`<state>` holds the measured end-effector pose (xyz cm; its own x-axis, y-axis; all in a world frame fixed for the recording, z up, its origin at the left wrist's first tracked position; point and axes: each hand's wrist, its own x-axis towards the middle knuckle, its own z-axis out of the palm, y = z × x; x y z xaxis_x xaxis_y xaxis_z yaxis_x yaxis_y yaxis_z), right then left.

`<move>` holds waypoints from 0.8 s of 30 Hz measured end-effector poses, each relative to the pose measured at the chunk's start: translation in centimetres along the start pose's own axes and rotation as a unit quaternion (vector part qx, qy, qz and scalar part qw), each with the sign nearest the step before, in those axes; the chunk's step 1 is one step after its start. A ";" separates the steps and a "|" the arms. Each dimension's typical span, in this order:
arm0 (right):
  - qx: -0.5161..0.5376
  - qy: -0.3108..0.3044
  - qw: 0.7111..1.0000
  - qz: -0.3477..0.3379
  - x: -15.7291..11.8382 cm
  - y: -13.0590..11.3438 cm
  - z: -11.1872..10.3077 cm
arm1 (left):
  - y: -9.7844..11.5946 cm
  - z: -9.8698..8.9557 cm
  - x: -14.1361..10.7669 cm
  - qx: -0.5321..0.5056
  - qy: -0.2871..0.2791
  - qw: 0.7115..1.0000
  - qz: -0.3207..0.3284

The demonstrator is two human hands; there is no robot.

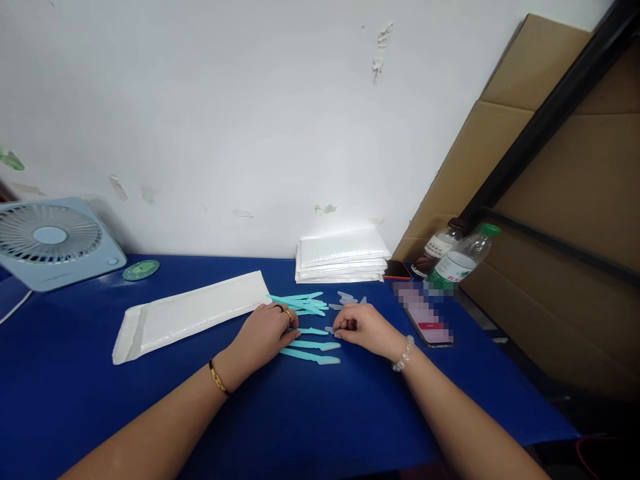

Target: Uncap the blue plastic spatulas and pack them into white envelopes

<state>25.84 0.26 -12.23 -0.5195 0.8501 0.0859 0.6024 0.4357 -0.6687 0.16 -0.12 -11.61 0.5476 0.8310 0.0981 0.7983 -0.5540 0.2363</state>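
Observation:
My left hand (267,330) is closed on the handle of a turquoise razor (313,331) that points right. Pinched in my right hand (363,328) is a small translucent cap (330,329), right at that razor's tip. Two more turquoise razors (313,358) lie just below, their tips covered by pale caps. Above my left hand is a loose pile of turquoise razors (305,303). Several loose translucent caps (346,298) lie above my right hand.
A white padded envelope (200,310) lies at left, near a blue fan (55,240) and a green disc (141,270). Stacked envelopes (343,257) stand by the wall. A phone (425,317), a second phone (397,270) and two bottles (463,257) are at right on the blue table (300,420).

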 end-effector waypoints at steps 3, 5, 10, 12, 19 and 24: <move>0.010 -0.001 1.000 0.009 0.1 -0.2 0.2 | 0.2 0.1 0.0 -0.015 -0.001 1.000 -0.008; 0.014 -0.004 1.000 0.013 0.2 -0.4 0.2 | 0.1 0.3 0.0 -0.036 -0.003 0.999 -0.014; 0.022 -0.007 1.000 0.011 0.5 -1.0 0.9 | 0.0 0.9 0.0 -0.101 -0.009 0.994 -0.027; 0.019 -0.007 1.000 0.004 0.6 -1.2 1.3 | 0.0 1.0 0.0 -0.115 -0.010 0.993 -0.027; 0.000 0.008 1.000 -0.018 0.5 -1.2 0.5 | -0.2 0.7 0.1 -0.114 0.008 0.993 -0.032; -0.085 0.104 0.991 0.020 -0.1 0.6 -2.2 | -1.9 0.5 0.8 -0.036 0.113 0.992 -0.041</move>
<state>27.55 1.07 -11.01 -0.3673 0.9029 0.2233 0.7227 0.4282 -0.5425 -0.77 1.54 -12.40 0.4045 0.8679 0.2884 0.8138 -0.4854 0.3195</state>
